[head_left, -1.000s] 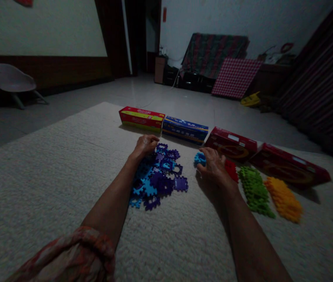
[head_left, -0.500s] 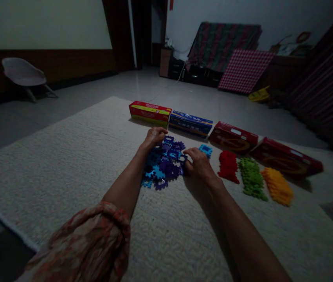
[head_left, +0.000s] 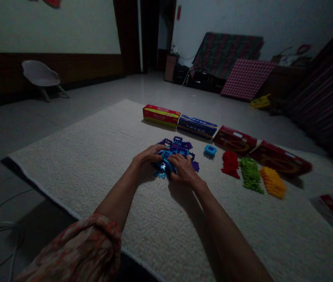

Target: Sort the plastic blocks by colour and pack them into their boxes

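A loose pile of purple interlocking plastic pieces (head_left: 180, 145) lies on the pale mat, with light-blue interlocking pieces (head_left: 162, 169) at its near side. My left hand (head_left: 148, 154) curls over the pile's left edge, its fingers closed on light-blue pieces. From the right, my right hand (head_left: 184, 169) bends its fingers around the blue pieces close to the left hand; its fingertips are partly hidden among them. A small light-blue stack (head_left: 210, 150) sits apart, to the right. Farther right are stacks of red pieces (head_left: 230, 164), green pieces (head_left: 251, 174) and yellow pieces (head_left: 272, 182).
Behind the pieces stand a red-and-yellow box (head_left: 161, 116), a blue box (head_left: 197, 127) and two dark red boxes (head_left: 234, 140) in a row. The mat (head_left: 96, 156) ends at the lower left, near a white cable (head_left: 0, 224). A small chair (head_left: 43, 76) stands by the wall.
Both hands have moved to the near side of the pile and closer together, onto the light-blue pieces. My right hand has left the pile's right edge. The view has shifted slightly.
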`<state>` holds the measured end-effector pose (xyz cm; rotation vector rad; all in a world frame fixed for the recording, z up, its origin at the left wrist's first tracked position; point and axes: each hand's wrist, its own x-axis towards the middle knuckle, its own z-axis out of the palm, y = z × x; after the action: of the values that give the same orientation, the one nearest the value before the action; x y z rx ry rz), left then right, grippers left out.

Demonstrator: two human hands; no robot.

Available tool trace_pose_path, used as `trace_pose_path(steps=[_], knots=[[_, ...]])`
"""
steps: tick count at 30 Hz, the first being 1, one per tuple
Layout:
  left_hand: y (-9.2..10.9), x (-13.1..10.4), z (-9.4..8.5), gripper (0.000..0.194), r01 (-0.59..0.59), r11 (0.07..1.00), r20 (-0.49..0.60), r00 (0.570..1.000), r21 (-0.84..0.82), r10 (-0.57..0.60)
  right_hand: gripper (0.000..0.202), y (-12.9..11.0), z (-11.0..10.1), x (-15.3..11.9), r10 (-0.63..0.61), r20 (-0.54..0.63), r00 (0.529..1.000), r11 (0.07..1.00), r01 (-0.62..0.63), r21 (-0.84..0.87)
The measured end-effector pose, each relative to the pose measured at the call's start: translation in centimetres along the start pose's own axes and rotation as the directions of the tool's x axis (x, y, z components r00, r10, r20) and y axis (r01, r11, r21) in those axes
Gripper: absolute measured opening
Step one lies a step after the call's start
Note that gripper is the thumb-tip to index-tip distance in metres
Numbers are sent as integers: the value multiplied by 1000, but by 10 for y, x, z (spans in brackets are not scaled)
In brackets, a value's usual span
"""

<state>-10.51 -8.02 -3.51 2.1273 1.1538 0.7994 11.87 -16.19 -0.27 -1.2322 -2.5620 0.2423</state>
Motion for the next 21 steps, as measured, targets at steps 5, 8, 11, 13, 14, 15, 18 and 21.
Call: trace_pose_path(steps=[5, 8, 11, 13, 14, 15, 18, 21], knots=[[-2, 0, 7, 72, -80, 980, 158, 986, 185, 51, 57, -5, 1, 6, 54, 67, 996, 998, -51, -46], [2, 0, 13, 74, -58, 966, 173, 985, 251, 14, 51, -4, 5, 8, 75, 79, 994, 996, -71, -47], [2, 2, 17, 69, -80, 962, 152, 988, 261, 41, 46, -2, 7, 10, 70, 66, 995, 997, -69, -30], [-2, 6, 18, 65, -100, 960, 134, 989, 261, 67, 45, -1, 8, 11, 58, 44, 997, 998, -58, -12], [-4, 9, 18, 63, -105, 960, 125, 989, 259, 74, 45, 1, 9, 12, 52, 28, 998, 999, -52, 3], [-6, 12, 18, 61, -107, 961, 114, 990, 256, 80, 46, 2, 11, 14, 48, 9, 999, 999, -48, 21], [-12, 18, 17, 56, -108, 965, 65, 993, 237, 95, 49, 8, 16, 18, 62, -43, 997, 994, -58, 94], [-13, 21, 18, 57, -97, 968, 26, 995, 230, 93, 51, 13, 18, 23, 84, -114, 990, 983, -64, 171]])
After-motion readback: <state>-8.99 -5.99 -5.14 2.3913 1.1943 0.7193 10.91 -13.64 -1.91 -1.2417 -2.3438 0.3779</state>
